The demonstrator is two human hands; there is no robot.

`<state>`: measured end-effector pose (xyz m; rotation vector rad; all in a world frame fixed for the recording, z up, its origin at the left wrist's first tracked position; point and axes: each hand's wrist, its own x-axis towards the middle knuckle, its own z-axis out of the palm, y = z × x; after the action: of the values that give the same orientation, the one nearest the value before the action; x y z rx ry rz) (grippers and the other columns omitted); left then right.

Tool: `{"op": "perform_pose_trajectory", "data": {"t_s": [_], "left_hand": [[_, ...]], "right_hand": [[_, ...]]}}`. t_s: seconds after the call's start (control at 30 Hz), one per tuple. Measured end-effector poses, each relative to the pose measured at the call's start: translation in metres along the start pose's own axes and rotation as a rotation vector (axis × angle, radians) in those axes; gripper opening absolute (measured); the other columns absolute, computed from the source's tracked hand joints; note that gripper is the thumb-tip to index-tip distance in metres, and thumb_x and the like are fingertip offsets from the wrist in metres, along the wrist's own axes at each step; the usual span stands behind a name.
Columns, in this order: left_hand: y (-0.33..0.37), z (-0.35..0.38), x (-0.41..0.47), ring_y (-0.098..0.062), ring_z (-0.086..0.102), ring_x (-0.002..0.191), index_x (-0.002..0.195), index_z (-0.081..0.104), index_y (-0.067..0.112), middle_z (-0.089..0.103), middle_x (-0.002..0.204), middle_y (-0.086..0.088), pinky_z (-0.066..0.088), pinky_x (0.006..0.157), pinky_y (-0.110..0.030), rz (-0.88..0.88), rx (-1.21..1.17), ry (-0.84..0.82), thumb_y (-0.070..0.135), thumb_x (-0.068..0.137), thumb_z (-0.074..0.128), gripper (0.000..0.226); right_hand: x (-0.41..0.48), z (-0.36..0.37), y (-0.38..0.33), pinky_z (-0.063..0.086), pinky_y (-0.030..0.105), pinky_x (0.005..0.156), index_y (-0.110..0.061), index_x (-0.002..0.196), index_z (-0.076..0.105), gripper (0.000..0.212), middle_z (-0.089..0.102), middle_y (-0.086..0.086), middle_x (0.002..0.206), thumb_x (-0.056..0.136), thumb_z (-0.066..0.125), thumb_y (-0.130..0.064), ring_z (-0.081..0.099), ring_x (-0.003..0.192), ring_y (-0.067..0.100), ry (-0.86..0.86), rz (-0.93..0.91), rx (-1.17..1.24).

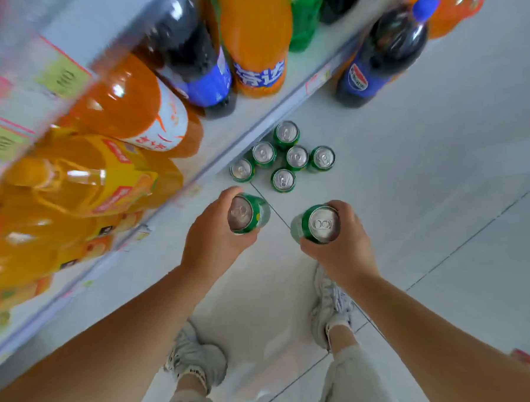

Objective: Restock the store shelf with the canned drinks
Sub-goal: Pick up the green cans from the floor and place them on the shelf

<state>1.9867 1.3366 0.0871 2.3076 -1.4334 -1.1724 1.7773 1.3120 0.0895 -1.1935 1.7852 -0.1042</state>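
Observation:
Each of my hands holds a green drink can with a silver top. My left hand [214,232] grips one green can [247,212] from its left side. My right hand [341,244] grips the other green can [317,223] from its right side. Both cans hang above the floor, a little apart from each other. Several more green cans [286,159] stand upright in a cluster on the floor just beyond my hands, beside the foot of the store shelf [246,117].
The shelf runs along the left, filled with large orange, dark cola and green soda bottles [257,37]. A cola bottle [385,56] stands on the floor at the shelf's far end. My two feet in pale sneakers [331,309] stand on grey floor tiles below.

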Motion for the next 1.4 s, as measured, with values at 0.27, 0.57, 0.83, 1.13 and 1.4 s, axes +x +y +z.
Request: {"op": "perform_pose_trajectory", "data": {"t_s": [0.27,0.57,0.83,1.13,1.4], "left_hand": [[0.153,-0.271,-0.188,0.000,0.055,0.114,0.128,0.046,0.045,0.054,0.132,0.024,0.047,0.083,-0.022,0.201,0.035,0.111,0.040,0.067,0.081,0.071],[0.210,-0.462,-0.373,0.009,0.058,0.104,0.123,0.050,0.049,0.063,0.115,0.027,0.039,0.079,-0.003,0.274,-0.191,0.455,0.033,0.063,0.086,0.071],[0.201,-0.556,-0.481,0.008,0.061,0.100,0.119,0.049,0.037,0.059,0.109,0.034,0.048,0.083,-0.012,0.325,-0.602,0.810,0.027,0.061,0.089,0.071],[0.135,-0.638,-0.551,0.000,0.066,0.071,0.110,0.059,0.037,0.071,0.091,0.016,0.050,0.053,-0.015,0.376,-0.852,1.056,0.007,0.076,0.078,0.049],[0.102,-0.654,-0.553,-0.003,0.068,0.090,0.119,0.059,0.033,0.071,0.101,0.015,0.053,0.066,-0.014,0.340,-0.884,1.047,0.010,0.075,0.079,0.053]], "right_hand": [[-0.221,-0.160,-0.209,0.036,0.019,0.080,-0.031,0.119,0.051,0.068,0.052,-0.010,0.107,0.060,0.085,-0.025,0.053,0.096,0.010,0.027,-0.340,0.058],[-0.409,-0.236,-0.376,0.047,0.026,0.085,-0.036,0.119,0.048,0.071,0.061,-0.014,0.108,0.054,0.077,-0.043,0.060,0.103,0.008,-0.051,-0.756,0.207],[-0.510,-0.235,-0.490,0.049,0.018,0.081,-0.033,0.115,0.050,0.061,0.065,-0.017,0.103,0.067,0.087,-0.020,0.064,0.098,0.002,-0.180,-1.062,0.319],[-0.591,-0.171,-0.612,0.052,0.026,0.088,-0.031,0.124,0.050,0.061,0.063,-0.017,0.113,0.072,0.080,-0.029,0.061,0.102,-0.001,-0.225,-1.294,0.285],[-0.573,-0.135,-0.689,0.052,0.023,0.085,-0.024,0.125,0.053,0.064,0.066,-0.013,0.110,0.070,0.082,-0.038,0.062,0.097,0.000,-0.185,-1.308,0.109]]}}
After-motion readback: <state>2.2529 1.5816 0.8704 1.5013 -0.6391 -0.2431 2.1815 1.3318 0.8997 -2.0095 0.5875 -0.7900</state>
